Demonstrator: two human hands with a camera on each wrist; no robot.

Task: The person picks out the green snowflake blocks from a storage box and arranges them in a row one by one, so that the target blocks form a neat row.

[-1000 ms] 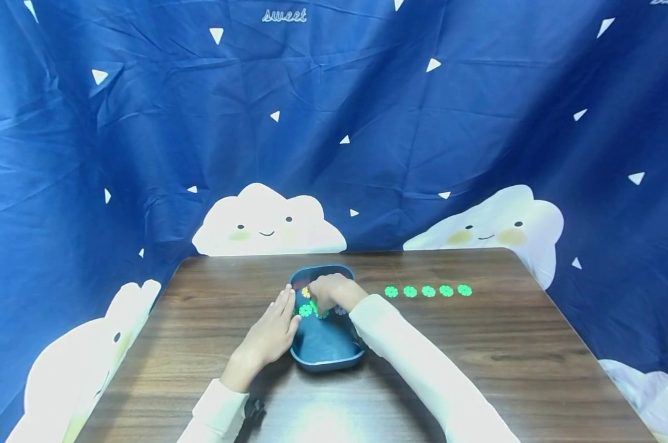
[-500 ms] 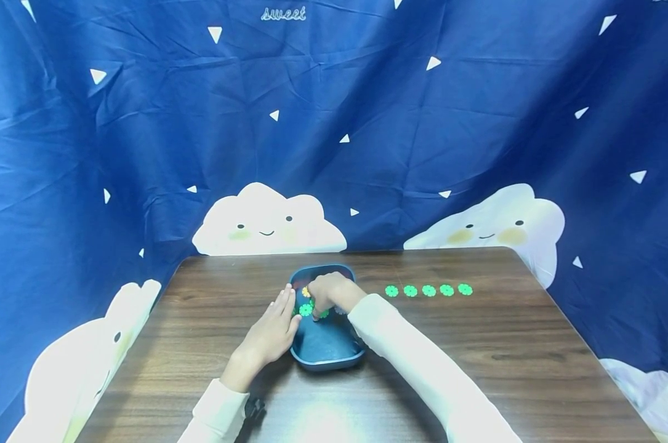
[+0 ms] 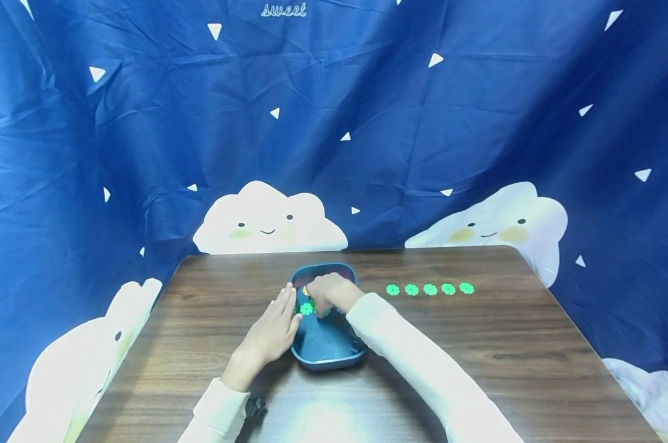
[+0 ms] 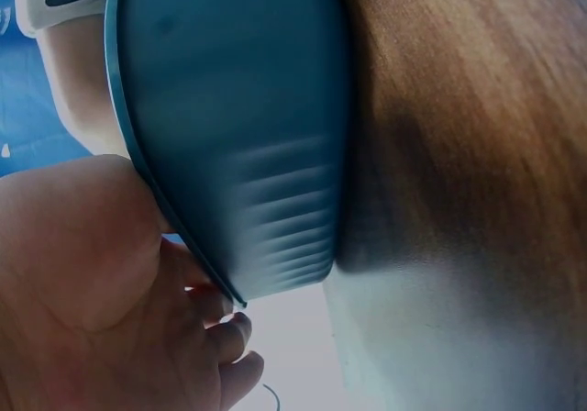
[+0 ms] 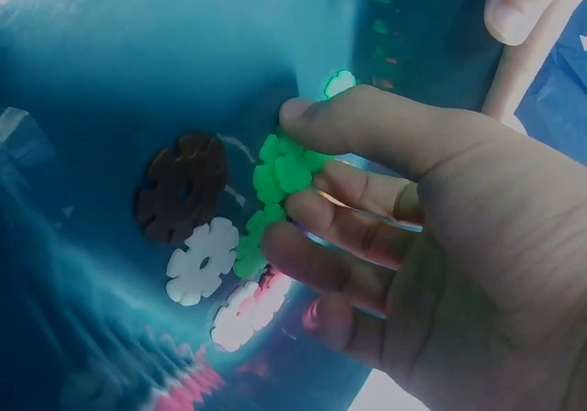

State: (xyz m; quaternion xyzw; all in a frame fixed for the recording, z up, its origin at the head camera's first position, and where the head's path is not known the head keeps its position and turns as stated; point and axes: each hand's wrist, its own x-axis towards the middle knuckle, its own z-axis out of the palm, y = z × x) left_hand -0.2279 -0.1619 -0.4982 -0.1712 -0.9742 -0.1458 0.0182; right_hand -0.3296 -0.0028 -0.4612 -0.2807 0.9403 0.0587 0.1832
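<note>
A deep blue tray (image 3: 328, 364) stands on the wooden table. My left hand (image 3: 269, 329) lies along its left side with straight fingers; the palm (image 4: 73, 246) is beside the rim in the left wrist view. Inside the tray, my right hand (image 3: 330, 290) reaches down with its fingers bent. The right wrist view shows its thumb (image 5: 335, 122) and fingertips on either side of overlapping green flower-shaped discs (image 5: 275, 174). Whether they pinch one is unclear. Close by lie a brown disc (image 5: 183, 187), a white disc (image 5: 202, 261) and a pink-and-white pair (image 5: 246, 315).
A row of several green flower discs (image 3: 430, 289) lies on the table (image 3: 478, 344) to the right of the tray. Another green disc (image 3: 306, 309) and an orange one (image 3: 306, 291) are inside the tray. A blue curtain (image 3: 334, 123) hangs behind the table.
My right fingertips have shifted slightly among the green discs in the tray. The left hand stays at the tray's side, and the row of discs is unchanged.
</note>
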